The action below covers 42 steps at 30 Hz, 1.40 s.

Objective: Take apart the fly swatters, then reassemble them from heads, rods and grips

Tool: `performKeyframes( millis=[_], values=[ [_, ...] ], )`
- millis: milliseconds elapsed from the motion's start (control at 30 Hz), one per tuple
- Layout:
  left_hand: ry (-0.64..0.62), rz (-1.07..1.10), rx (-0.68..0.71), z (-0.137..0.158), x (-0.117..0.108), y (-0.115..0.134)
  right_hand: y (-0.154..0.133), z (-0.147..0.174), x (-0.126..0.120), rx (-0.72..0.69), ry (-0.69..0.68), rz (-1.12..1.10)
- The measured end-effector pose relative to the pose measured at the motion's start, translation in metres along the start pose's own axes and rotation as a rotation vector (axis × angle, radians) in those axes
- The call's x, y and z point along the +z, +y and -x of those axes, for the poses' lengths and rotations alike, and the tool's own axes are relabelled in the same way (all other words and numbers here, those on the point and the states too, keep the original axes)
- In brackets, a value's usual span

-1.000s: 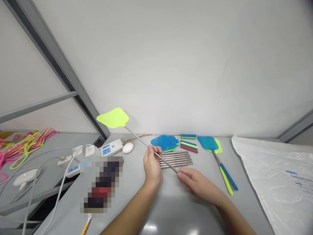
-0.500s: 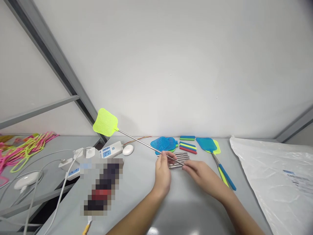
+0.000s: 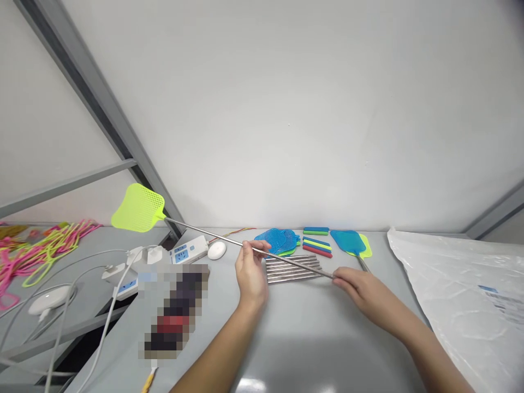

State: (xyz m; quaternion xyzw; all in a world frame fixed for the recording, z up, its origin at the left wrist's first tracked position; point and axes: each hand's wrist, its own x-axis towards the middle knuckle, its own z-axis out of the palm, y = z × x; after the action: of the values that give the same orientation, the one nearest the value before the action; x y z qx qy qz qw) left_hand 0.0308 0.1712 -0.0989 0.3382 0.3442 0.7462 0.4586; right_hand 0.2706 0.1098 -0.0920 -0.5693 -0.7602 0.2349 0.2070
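A fly swatter with a yellow-green mesh head point(image 3: 138, 210) slants across the view on a long, thin metal rod point(image 3: 204, 230). Partway along the rod, my left hand point(image 3: 251, 281) is closed around it. The thumb and fingers of my right hand point(image 3: 365, 290) pinch the rod's lower right end, where no coloured grip shows. Beneath the rod lies a row of several loose metal rods point(image 3: 286, 270). Just behind them are stacked blue swatter heads point(image 3: 275, 240), with green ones partly hidden below. Several coloured handle grips point(image 3: 317, 244) rest beside that stack.
Blue point(image 3: 347, 242) and yellow-green swatters lie to the right, their handles hidden by my right arm. White plastic packaging point(image 3: 458, 295) covers the table's right side. At left are a power strip point(image 3: 190, 251), a white mouse point(image 3: 216, 250), cables, a pixelated object and tangled pink-yellow cords point(image 3: 53, 248).
My hands have moved apart, left hand leftward and right hand rightward. A longer stretch of the swatter's rod now shows, and its head has shifted left and turned.
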Motion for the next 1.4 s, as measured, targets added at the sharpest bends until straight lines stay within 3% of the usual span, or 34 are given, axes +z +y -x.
performKeyframes(
  millis=[133,300,400,467,633,867,1100,1400],
  values=[
    [-0.066,-0.082,-0.118,0.019,0.007,-0.009,-0.002,-0.001,-0.004,-0.003,0.091,0.050],
    [-0.191,-0.196,-0.195,0.040,0.013,-0.015,-0.024,-0.011,0.010,-0.167,0.152,0.065],
    [-0.202,-0.136,-0.174,0.037,0.012,-0.014,-0.031,-0.016,0.018,-0.219,0.182,0.114],
    [-0.142,-0.050,-0.118,0.027,0.009,-0.010,-0.030,-0.016,0.020,-0.227,0.191,0.145],
    [0.045,0.080,-0.004,-0.007,-0.002,0.007,-0.008,-0.007,0.020,-0.197,0.211,0.181],
    [-0.027,0.002,0.014,0.002,0.003,0.006,0.010,-0.002,0.010,-0.206,0.323,0.227],
    [-0.259,-0.268,-0.163,0.035,0.011,-0.009,0.013,-0.003,0.008,-0.226,0.354,0.238],
    [-0.218,-0.269,-0.082,0.031,0.006,-0.011,0.034,0.014,0.002,-0.042,0.234,0.204]
  ],
)
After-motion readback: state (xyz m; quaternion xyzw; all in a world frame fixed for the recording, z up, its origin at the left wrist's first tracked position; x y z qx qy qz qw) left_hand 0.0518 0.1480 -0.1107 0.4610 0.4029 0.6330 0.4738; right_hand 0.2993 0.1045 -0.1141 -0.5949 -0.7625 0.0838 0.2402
